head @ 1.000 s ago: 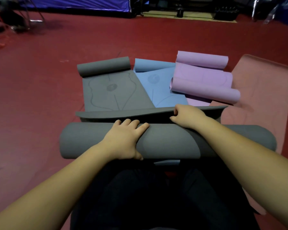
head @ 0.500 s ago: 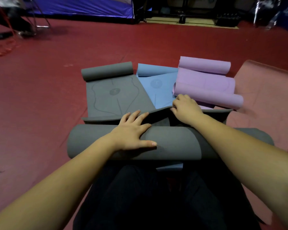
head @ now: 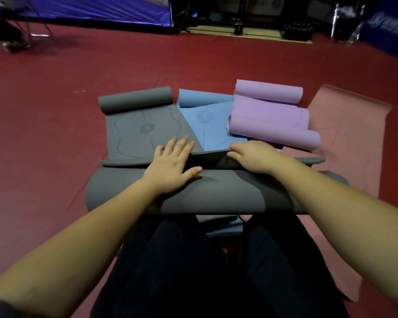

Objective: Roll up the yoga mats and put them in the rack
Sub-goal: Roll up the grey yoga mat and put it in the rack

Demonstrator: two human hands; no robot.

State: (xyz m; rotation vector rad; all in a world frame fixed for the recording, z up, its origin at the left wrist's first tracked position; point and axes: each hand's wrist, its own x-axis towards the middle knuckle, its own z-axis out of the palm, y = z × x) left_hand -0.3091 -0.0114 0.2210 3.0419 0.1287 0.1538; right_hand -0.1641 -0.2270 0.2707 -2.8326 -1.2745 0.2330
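1. Nearest the person, the grey roll (head: 216, 193) lies crosswise, its long axis running left to right across the lap, just ahead of the knees. This is the rolled part of the grey mat (head: 143, 131); the rest of that mat stretches flat away from the person, ending in a small curl at its far end.

2. The left hand (head: 172, 166) rests flat on top of the roll, left of its middle, fingers straight and spread, reaching over the roll's far side onto the flat part. It grips nothing; it presses.

3. The right hand (head: 255, 157) is at the roll's far edge, right of middle, fingers curled down over a raised fold of the grey mat where flat meets roll. It appears to pinch that fold.

4. Both hands sit about equally near the roll. The unrolled length lies straight ahead, so the coming move is judged to be a push away from the body, square to the roll's axis.

5. Just past the hands, a blue mat (head: 211, 125) lies partly under the grey one. To its right is a purple mat (head: 271, 118), loosely curled, and beyond it a pink mat (head: 345, 134) lying flat.

6. No rack can be picked out in this view.
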